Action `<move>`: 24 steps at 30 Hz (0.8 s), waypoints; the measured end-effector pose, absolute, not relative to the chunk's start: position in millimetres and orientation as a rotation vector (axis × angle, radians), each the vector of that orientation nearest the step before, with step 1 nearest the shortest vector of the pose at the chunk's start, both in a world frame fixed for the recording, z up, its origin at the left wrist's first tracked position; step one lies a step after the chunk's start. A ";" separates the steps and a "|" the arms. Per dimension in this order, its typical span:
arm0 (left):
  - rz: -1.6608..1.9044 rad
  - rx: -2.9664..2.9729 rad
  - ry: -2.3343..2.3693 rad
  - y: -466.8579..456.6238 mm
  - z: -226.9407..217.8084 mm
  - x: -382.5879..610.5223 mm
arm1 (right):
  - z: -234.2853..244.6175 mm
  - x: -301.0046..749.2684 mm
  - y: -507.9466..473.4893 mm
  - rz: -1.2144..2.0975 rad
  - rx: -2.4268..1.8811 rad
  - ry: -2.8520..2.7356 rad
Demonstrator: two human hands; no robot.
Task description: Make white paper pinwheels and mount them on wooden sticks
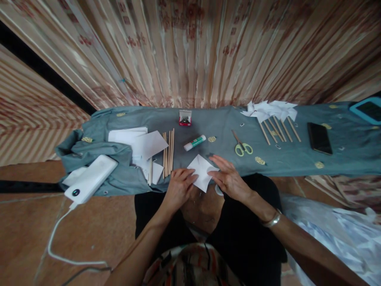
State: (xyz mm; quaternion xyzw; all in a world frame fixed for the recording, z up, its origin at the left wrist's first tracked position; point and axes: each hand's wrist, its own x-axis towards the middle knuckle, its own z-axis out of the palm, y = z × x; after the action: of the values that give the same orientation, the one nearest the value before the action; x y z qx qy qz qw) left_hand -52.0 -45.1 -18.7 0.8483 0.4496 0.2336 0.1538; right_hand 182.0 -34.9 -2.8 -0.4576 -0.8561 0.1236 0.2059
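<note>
A white square of paper (pixel 201 171) lies corner-up at the near edge of the grey-blue cloth (pixel 297 159). My left hand (pixel 179 186) rests on its left corner with the fingers curled down onto it. My right hand (pixel 226 176) lies flat on the right side of the paper, fingers stretched out. Behind the paper sit a glue stick (pixel 194 142), a bundle of wooden sticks (pixel 168 153) and green-handled scissors (pixel 242 146).
A stack of white paper (pixel 139 145) and a white power bank (pixel 91 177) with its cable lie at the left. A small red box (pixel 185 118) stands at the back. Finished paper pinwheels on sticks (pixel 275 115), a black phone (pixel 319 138) and a blue-edged tablet (pixel 367 110) lie at the right.
</note>
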 end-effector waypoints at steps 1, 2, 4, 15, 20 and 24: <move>0.649 2.434 1.291 -44.3 -18.7 -51.6 | -4.7 182.9 -34.7 0.365 -1.277 -2.371; 0.641 2.427 1.296 -43.0 -18.6 -51.0 | -6.4 183.4 -35.2 0.386 -1.282 -2.347; 0.652 2.394 1.309 -39.3 -17.1 -49.6 | -8.4 182.7 -37.0 0.431 -1.299 -2.276; 0.662 2.244 1.456 -20.3 -13.9 -41.4 | -7.7 161.7 -18.3 0.654 -1.525 -1.908; 0.793 2.355 1.494 -35.5 -17.3 -37.5 | -14.4 160.2 -8.7 0.594 -1.599 -1.864; 0.650 2.569 1.288 -50.1 -20.0 -33.0 | -17.5 158.6 -7.7 0.533 -1.591 -1.897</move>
State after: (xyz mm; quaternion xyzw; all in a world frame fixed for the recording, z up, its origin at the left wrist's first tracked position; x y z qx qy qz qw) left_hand -33.0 -50.1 -20.0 0.8678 0.4351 0.2195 0.0974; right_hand 158.6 -7.7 -17.5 -0.5993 -0.7145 0.2007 0.2999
